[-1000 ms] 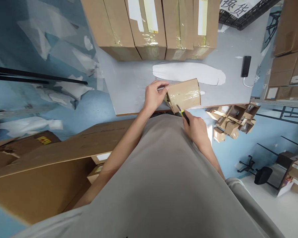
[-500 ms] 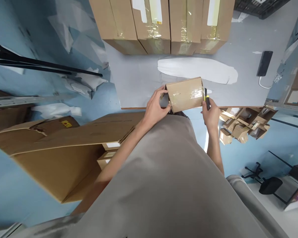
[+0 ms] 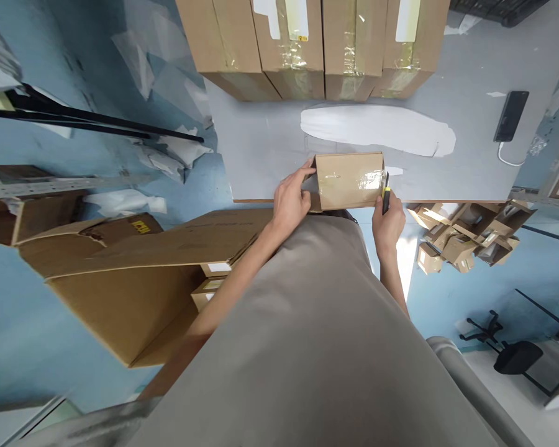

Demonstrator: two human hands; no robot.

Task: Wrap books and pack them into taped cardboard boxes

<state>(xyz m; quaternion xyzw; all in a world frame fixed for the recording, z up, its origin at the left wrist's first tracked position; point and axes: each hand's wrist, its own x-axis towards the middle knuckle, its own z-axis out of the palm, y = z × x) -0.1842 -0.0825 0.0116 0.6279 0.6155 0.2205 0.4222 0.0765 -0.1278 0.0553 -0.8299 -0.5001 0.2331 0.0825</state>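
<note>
A small brown cardboard box [image 3: 349,180] with shiny clear tape sits at the front edge of the grey table [image 3: 261,167], close against my body. My left hand [image 3: 289,195] grips its left end, fingers on the upper corner and thumb lower down; that end looks open. My right hand [image 3: 388,222] is closed around a black and yellow box cutter [image 3: 386,197], held upright along the box's right end. Whether the blade touches the cardboard I cannot tell.
Large taped cartons [image 3: 349,56] line the back of the table, with a white paper strip [image 3: 377,129] before them. A phone [image 3: 511,117] on a cable lies at right. A big open carton [image 3: 121,310] stands at lower left; several small boxes [image 3: 466,236] are piled at right.
The box has turned from a slant to nearly square with the table edge. My right hand has shifted slightly left and down with the box cutter. The whole view has moved a little.
</note>
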